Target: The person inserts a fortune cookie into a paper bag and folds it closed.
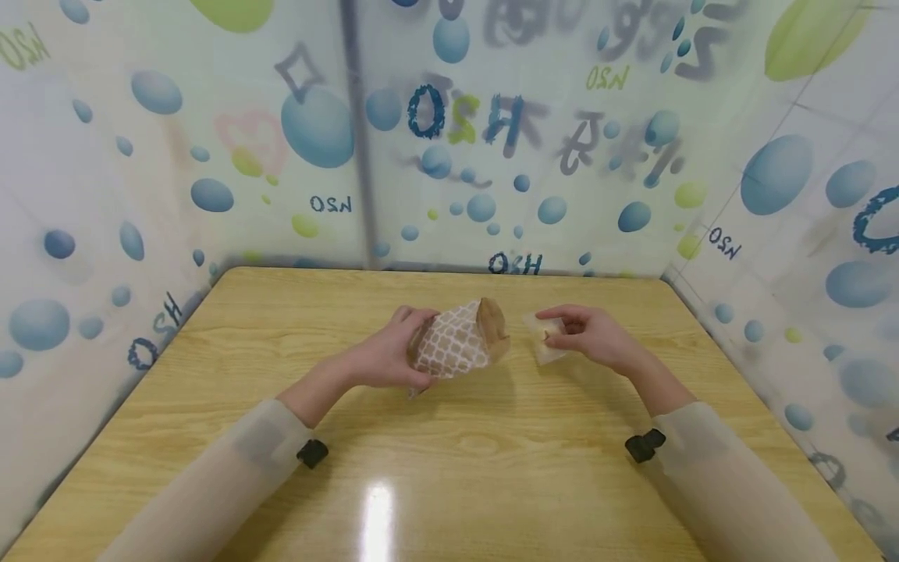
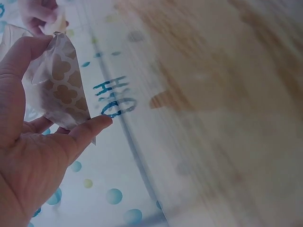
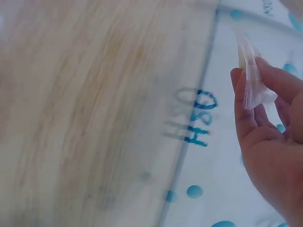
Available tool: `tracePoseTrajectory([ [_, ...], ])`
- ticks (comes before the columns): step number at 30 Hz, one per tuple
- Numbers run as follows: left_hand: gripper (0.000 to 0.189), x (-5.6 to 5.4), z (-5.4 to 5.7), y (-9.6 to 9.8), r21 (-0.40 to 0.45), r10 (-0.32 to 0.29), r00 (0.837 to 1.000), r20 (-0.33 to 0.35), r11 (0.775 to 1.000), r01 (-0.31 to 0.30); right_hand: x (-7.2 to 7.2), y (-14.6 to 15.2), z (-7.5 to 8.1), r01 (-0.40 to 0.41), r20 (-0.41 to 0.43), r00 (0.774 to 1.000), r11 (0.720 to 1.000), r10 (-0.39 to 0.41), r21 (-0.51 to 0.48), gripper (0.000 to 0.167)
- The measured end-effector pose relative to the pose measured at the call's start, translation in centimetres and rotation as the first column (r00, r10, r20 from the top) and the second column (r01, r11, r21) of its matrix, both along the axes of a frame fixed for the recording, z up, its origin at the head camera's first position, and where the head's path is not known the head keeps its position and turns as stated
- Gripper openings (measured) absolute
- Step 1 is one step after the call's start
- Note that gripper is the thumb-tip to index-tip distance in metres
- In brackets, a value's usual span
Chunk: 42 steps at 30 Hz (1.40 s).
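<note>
A brown paper bag (image 1: 453,341) with a white lattice pattern is gripped by my left hand (image 1: 389,353), thumb on the near side and fingers behind. Its mouth gapes toward the right, and what lies inside is hidden. Between thumb and fingers, my right hand (image 1: 590,337) pinches a small clear wrapped packet (image 1: 545,351) with something pale in it, a short way right of the bag's mouth. In the right wrist view the packet (image 3: 254,85) shows crimped plastic ends. The left wrist view shows the bag (image 2: 66,85) held between curved fingers and thumb.
Both hands are above a light wood table (image 1: 449,468). Patterned sheeting (image 1: 449,179) with blue and green spots closes in the back and both sides. A small black device (image 1: 312,453) is at the left cuff, another black device (image 1: 644,445) at the right.
</note>
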<state>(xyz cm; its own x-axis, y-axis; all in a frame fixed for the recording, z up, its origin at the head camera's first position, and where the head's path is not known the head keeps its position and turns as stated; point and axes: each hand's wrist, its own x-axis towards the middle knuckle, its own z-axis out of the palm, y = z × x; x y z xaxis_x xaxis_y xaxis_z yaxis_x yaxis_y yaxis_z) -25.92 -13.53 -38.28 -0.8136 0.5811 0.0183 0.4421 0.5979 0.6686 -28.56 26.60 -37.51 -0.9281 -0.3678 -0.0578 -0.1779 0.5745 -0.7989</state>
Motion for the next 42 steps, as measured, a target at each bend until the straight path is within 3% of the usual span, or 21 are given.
tracePoseTrajectory([
  [10, 0.109, 0.1, 0.5, 0.3, -0.007, -0.004, 1.000, 0.003, 1.000, 0.004, 2.9, -0.6, 2.7, 0.011, -0.018, 1.000, 0.995, -0.013, -0.098, 0.048],
  [19, 0.109, 0.0, 0.4, 0.3, -0.004, -0.011, 1.000, -0.008, 1.000, 0.011, 4.2, -1.9, 4.8, -0.037, -0.031, 0.999, 0.986, 0.033, -0.161, 0.049],
  [27, 0.108, 0.1, 0.2, 0.4, -0.007, -0.015, 1.000, -0.012, 1.000, 0.015, 4.4, -3.5, 5.6, -0.046, -0.005, 0.999, 0.985, 0.046, -0.164, 0.047],
  [35, 0.110, 0.2, 0.2, 0.6, -0.007, -0.032, 0.999, -0.013, 0.999, 0.032, 4.0, -5.0, 5.5, -0.061, -0.074, 0.996, 0.996, 0.056, -0.060, 0.041],
  [42, 0.110, 0.1, 0.0, 1.0, -0.015, -0.049, 0.999, 0.006, 0.999, 0.049, 3.8, -6.2, 5.1, -0.017, -0.091, 0.996, 0.999, 0.013, -0.047, 0.037],
])
